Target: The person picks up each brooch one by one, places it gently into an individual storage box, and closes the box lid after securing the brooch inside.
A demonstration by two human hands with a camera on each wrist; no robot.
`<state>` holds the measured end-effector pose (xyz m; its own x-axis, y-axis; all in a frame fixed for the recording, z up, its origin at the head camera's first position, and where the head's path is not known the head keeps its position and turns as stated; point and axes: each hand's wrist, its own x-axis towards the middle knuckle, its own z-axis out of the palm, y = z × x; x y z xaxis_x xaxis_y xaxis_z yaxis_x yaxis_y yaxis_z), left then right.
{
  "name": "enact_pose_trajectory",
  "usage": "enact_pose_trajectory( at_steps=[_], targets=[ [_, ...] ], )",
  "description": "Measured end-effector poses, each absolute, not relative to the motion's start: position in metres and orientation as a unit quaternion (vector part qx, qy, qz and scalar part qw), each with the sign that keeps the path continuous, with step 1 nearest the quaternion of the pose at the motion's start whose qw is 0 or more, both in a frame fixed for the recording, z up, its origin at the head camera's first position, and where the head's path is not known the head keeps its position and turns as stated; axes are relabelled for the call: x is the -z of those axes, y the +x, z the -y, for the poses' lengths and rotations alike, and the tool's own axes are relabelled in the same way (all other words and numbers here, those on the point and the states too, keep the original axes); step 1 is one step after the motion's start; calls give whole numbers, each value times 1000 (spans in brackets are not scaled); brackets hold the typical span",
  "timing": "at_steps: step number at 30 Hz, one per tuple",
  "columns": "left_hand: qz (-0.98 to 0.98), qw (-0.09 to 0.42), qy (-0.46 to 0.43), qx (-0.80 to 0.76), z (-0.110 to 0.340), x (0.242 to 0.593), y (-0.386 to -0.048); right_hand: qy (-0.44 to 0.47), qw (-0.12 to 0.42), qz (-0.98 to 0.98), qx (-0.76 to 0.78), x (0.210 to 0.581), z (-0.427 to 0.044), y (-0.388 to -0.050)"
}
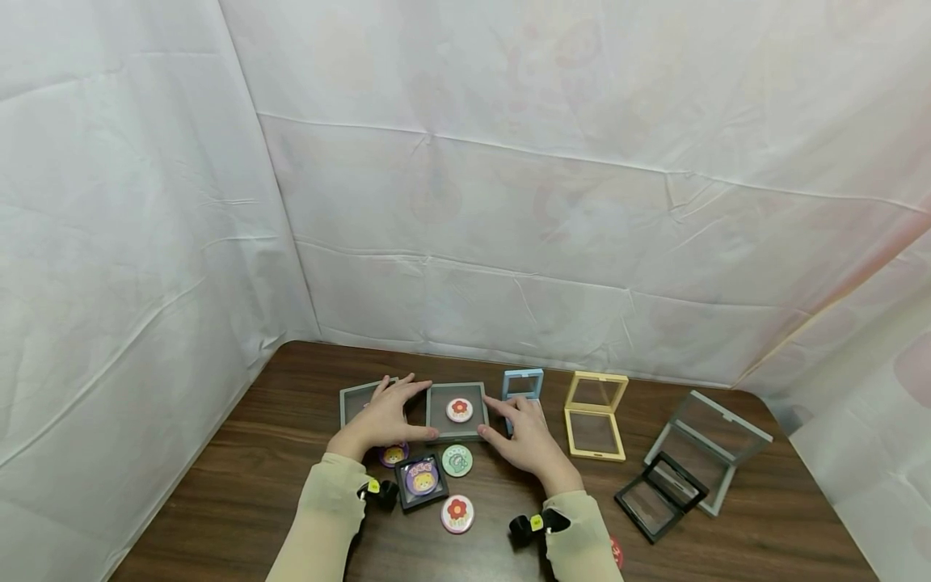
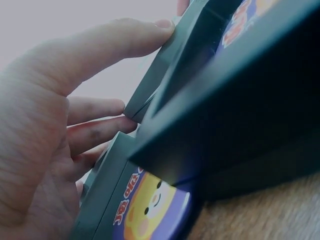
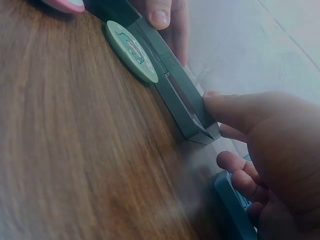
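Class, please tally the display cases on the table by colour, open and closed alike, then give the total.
Grey cases: 3
Black cases: 2
Blue case: 1
Yellow case: 1
Total: 7

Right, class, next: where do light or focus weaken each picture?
Head: soft, even light, lettering on the nearer flower badge too small to read; left wrist: pale wash behind the left hand, close black case in deep shadow and soft-edged; right wrist: milky haze beyond the right hand.
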<state>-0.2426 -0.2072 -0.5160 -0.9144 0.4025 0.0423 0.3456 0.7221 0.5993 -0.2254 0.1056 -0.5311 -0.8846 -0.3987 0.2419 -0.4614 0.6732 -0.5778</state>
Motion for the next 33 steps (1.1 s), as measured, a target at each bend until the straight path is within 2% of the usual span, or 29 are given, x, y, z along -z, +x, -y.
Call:
enact_pose_trajectory(
  at_steps=[13, 33],
  targets=[
    [-925, 47, 206, -315, 208, 515, -243, 234, 60, 914, -325, 531, -105, -226],
    [-928, 41, 205, -307, 205, 516, -244, 231, 39, 919, -317, 531, -106, -227]
  ],
)
